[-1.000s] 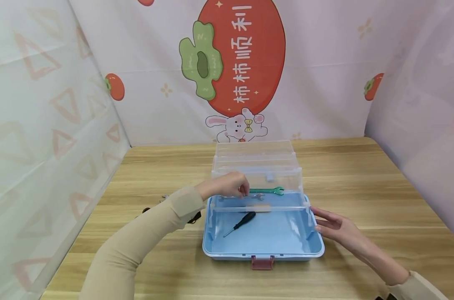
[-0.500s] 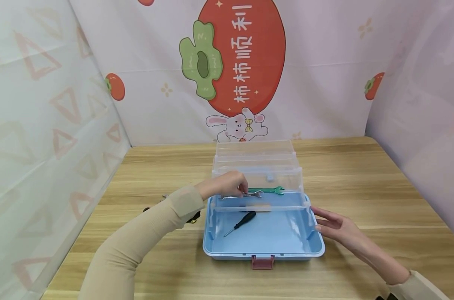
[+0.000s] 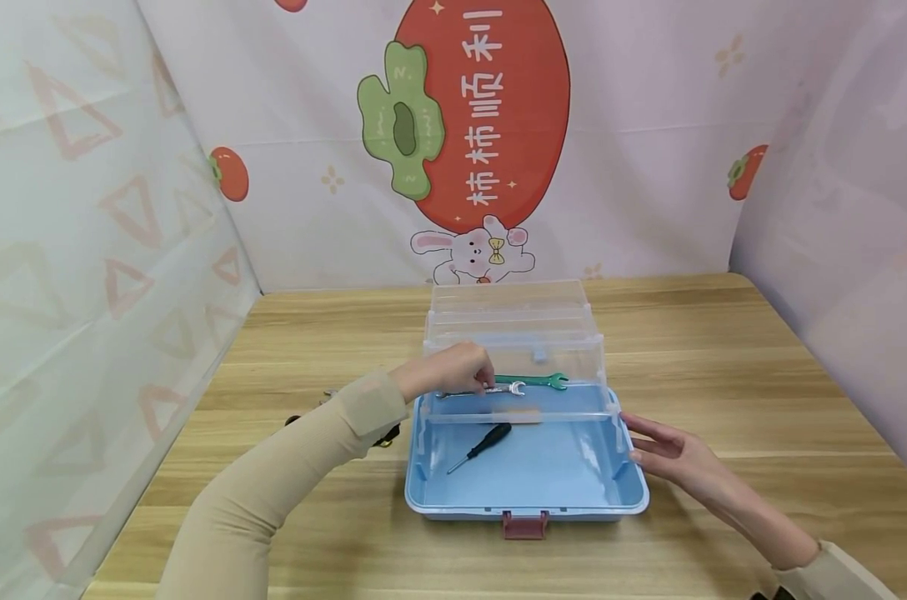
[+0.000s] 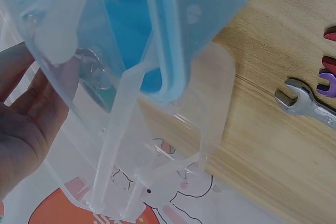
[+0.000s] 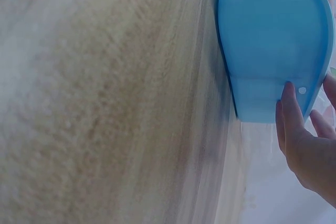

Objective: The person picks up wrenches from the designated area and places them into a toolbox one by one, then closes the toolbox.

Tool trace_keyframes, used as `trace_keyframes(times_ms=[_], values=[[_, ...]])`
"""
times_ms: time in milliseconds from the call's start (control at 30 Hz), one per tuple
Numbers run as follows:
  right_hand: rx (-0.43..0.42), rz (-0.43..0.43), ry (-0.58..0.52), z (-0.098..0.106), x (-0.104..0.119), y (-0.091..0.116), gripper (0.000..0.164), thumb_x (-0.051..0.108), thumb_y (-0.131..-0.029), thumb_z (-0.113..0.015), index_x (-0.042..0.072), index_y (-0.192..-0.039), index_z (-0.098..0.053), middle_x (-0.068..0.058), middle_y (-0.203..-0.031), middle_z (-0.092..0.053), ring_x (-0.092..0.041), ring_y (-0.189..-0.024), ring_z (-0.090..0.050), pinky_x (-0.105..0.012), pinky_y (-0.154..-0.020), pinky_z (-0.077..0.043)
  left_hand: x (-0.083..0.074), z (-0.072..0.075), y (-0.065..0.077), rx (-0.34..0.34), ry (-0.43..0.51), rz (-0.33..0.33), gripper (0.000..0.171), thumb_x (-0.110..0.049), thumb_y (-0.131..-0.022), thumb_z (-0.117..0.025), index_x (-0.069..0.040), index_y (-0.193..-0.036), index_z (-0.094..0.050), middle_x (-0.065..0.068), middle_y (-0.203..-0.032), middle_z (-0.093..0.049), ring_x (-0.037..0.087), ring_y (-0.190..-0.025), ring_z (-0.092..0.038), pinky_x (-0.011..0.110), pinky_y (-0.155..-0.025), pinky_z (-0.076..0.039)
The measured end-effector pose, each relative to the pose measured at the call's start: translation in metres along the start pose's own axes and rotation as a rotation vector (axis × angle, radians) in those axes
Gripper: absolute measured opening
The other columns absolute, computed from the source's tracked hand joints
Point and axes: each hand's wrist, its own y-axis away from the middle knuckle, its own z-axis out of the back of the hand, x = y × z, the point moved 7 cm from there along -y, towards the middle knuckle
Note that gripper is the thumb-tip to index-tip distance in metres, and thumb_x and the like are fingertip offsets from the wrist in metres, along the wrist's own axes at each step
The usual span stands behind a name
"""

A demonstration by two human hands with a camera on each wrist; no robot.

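Note:
In the head view, my left hand (image 3: 461,367) reaches over the upper clear tray (image 3: 588,362) of an open blue toolbox (image 3: 573,487). Its curled fingers pinch a silver wrench (image 3: 509,388) near the middle. Just behind lies a green wrench (image 3: 539,381). In the left wrist view, the clear plastic partly veils the fingers and the wrench. My right hand (image 3: 682,458) rests with fairly straight fingers against the box's right side, as the right wrist view of the hand (image 5: 310,150) also shows. A black-handled screwdriver (image 3: 489,439) lies on the box's floor.
Left of the box, partly hidden by the left sleeve (image 3: 296,467), several tools lie on the wooden table (image 3: 311,342). Among them is another silver wrench (image 4: 307,103), next to purple and red tool ends (image 4: 328,83). A raised clear lid (image 3: 509,296) stands behind.
The silver wrench in my left hand has turned slightly, its right end rising a little. Both hands stay nearly in place, and the toolbox has barely moved.

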Motion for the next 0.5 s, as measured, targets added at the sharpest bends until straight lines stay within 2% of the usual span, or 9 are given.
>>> trace_keyframes(times_ms=[500], values=[[0.002,-0.013,-0.024,-0.0009,-0.0002,0.0004,0.062,0.021,-0.085,-0.058,0.003,-0.137,-0.029,-0.019,-0.140,-0.027,-0.003,-0.108,-0.050,-0.029,-0.083,-0.046,-0.0028,-0.0007,-0.0001,0.005,-0.067,-0.031,0.016,-0.008,-0.078,-0.066,-0.010,-0.094,-0.070,-0.002,-0.075,-0.064,0.006,-0.061,-0.048,0.015,-0.057,-0.040]])
